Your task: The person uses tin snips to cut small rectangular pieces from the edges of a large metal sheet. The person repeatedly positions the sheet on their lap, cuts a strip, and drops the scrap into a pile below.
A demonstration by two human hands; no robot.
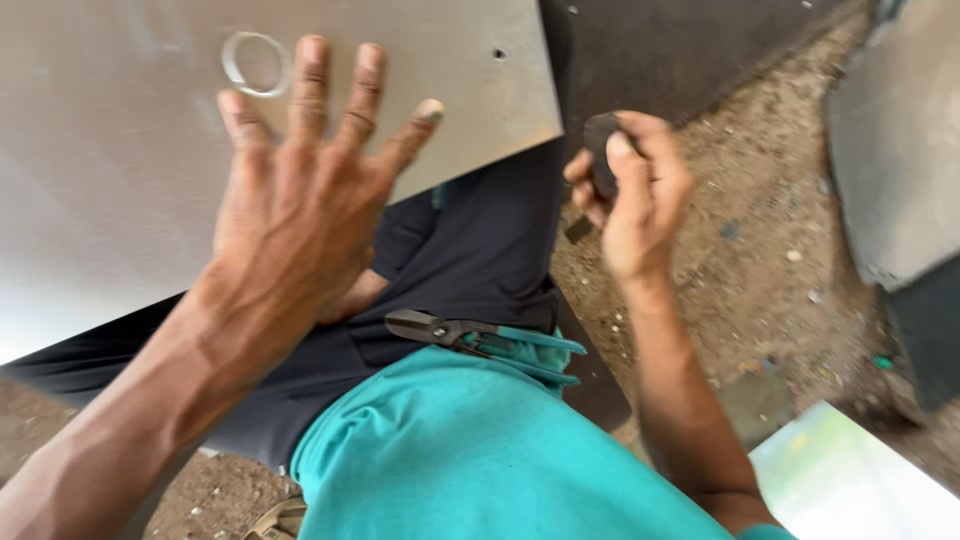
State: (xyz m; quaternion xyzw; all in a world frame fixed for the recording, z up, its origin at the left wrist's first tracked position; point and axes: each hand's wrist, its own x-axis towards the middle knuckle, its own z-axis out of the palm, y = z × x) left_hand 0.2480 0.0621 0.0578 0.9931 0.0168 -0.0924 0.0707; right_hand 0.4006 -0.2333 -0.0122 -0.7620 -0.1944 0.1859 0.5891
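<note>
While the left hand (300, 190) lies flat with fingers spread wide on the metal sheet (110, 170) near its right edge, the right hand (632, 190) has its grip tight around a small dark block (600, 150), just past that edge.

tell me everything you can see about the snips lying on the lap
The tin snips lie roughly flat across the person's lap, on dark trousers just above the hem of the teal shirt. The short grey metal blades look shut and point left in the picture; a pivot bolt shows where they meet the handles. The two handles have teal grips and run to the right, slightly spread. Neither hand touches them.
</note>
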